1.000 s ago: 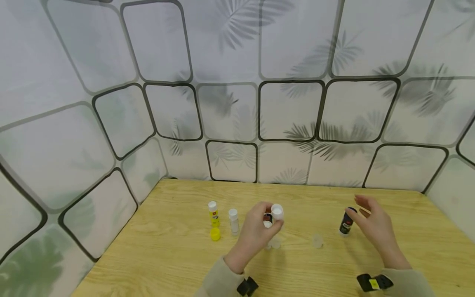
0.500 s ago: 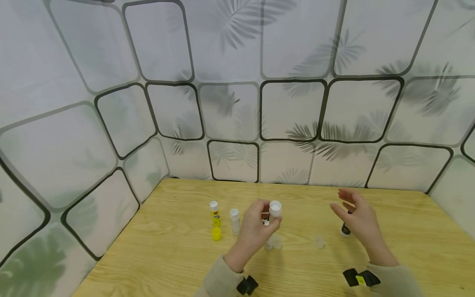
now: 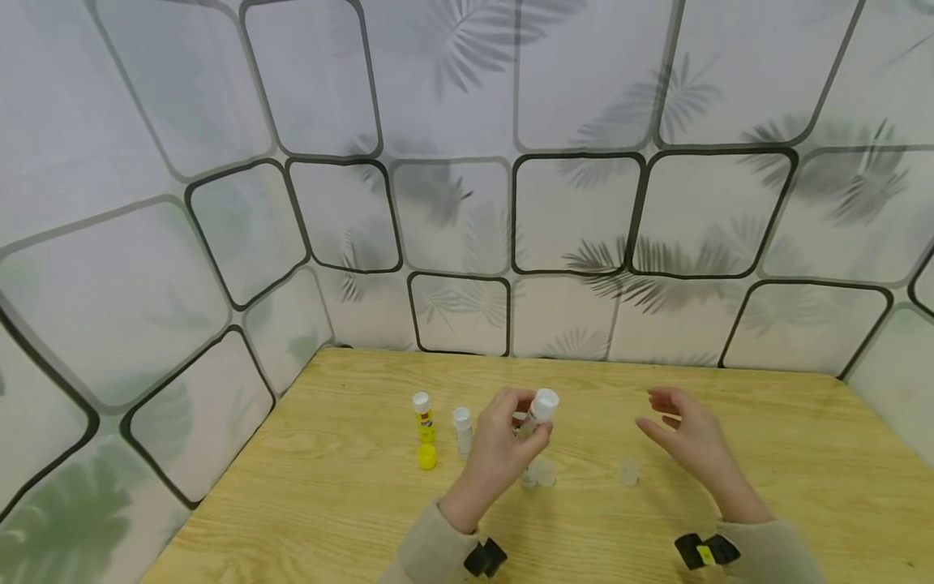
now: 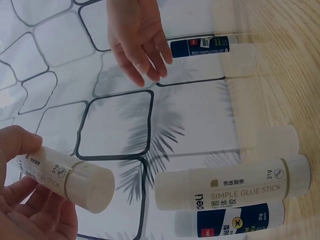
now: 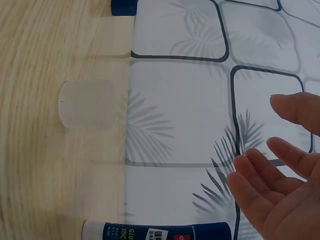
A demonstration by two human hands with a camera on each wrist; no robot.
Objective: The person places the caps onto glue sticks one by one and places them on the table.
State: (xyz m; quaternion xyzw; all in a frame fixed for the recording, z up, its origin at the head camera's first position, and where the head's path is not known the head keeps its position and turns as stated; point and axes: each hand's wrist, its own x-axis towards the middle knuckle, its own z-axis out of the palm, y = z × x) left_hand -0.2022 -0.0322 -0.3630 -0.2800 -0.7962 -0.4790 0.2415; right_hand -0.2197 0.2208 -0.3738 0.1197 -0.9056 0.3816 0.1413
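My left hand (image 3: 498, 462) grips a white glue stick (image 3: 541, 408) above the table, its white end tilted up and to the right. The left wrist view shows thumb and fingers around its printed barrel (image 4: 45, 172). My right hand (image 3: 686, 446) hovers apart to the right, fingers loosely bent with nothing in them. A dark blue glue stick (image 5: 160, 232) stands near it, hidden behind that hand in the head view. Below the left hand, another white glue stick (image 4: 235, 187) stands beside a second dark blue one (image 4: 242, 220).
A yellow glue stick (image 3: 425, 422) stands to the left, with a yellow cap (image 3: 426, 457) in front. Close by is a small white glue stick (image 3: 463, 435). One translucent cap (image 3: 628, 472) lies between the hands, another translucent cap (image 3: 544, 472) below the left hand. Patterned cloth (image 3: 452, 316) borders the table.
My right hand has moved left, away from the dark blue glue stick, which it now covers in the head view. The white glue stick in my left hand has tilted, showing more of its side.
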